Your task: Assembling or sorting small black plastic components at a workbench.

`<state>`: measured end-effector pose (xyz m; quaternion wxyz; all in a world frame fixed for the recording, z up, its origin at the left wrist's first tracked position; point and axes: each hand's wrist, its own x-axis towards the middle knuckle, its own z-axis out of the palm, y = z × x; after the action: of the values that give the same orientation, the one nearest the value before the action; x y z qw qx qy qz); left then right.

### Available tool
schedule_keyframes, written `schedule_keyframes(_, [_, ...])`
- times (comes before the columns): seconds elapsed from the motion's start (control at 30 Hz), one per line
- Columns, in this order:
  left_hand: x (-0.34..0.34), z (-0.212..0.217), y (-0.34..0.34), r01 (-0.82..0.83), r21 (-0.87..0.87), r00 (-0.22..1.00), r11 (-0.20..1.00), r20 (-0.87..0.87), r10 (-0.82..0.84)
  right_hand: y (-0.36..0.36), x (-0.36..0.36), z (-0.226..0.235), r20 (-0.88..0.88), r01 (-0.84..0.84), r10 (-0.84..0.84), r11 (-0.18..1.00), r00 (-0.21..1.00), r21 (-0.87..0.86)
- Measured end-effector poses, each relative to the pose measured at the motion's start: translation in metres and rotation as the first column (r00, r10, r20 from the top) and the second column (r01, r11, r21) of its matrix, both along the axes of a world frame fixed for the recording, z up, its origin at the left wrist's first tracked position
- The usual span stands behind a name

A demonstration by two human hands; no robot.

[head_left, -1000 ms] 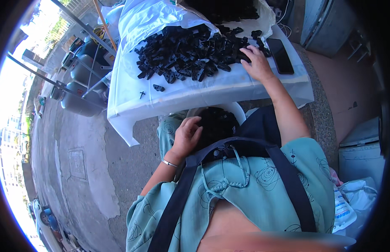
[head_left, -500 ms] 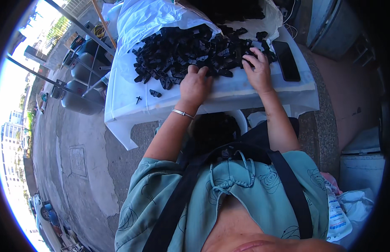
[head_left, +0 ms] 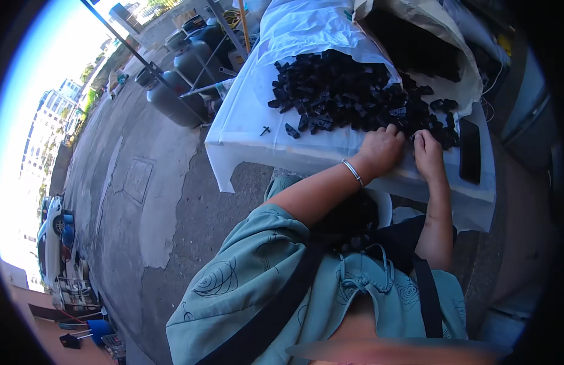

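Note:
A heap of small black plastic parts (head_left: 336,91) covers much of the white-covered table (head_left: 245,131) in front of me. At the heap's near edge my left hand (head_left: 382,151) rests with its fingers curled down and closed. Close beside it, on the right, my right hand (head_left: 429,157) has thumb and fingertips pinched together. The fingertips of both hands nearly meet, and whatever is between them is too small and hidden to make out. Apart from the heap, to the left, lie a single black part (head_left: 291,130) and a small cross-shaped black piece (head_left: 265,131).
A dark phone (head_left: 470,152) lies at the table's right side. Behind the heap, a large open sack (head_left: 471,70) holds a dark mass, next to translucent white plastic sheeting (head_left: 312,27). Grey gas cylinders (head_left: 172,103) stand left of the table. A white bucket (head_left: 383,208) shows below its front edge.
The view has swung so the table appears farther right. My right hand, earlier spread over the heap, has come down beside my left, its fingers now pinched. The hands are closer together.

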<state>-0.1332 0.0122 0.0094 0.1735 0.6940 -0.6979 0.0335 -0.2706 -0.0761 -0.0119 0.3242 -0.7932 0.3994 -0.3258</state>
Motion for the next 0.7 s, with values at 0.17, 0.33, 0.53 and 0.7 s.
schedule_keyframes(0.17, [0.024, -0.018, 0.007, 0.052, -0.020, 0.997, 0.998, 0.056, -0.051, 0.010, -0.006, 0.017, -0.218, -0.126, 0.120, 0.992, 0.968, -0.015])
schedule_keyframes(0.33, [0.039, -0.020, 0.033, 0.176, -0.283, 0.896, 0.943, -0.352, -0.273, 0.016, -0.013, 0.008, -0.191, -0.127, 0.095, 0.979, 0.977, -0.163])
schedule_keyframes(0.53, [0.057, -0.020, 0.040, 0.189, -0.225, 0.908, 0.956, -0.331, -0.257, 0.027, -0.013, 0.024, -0.333, -0.222, 0.182, 0.971, 0.925, -0.086])
schedule_keyframes(0.7, [0.070, -0.018, 0.041, 0.132, -0.255, 0.952, 0.958, -0.236, -0.194, 0.014, -0.014, 0.010, -0.247, -0.251, 0.219, 0.963, 0.944, -0.103])
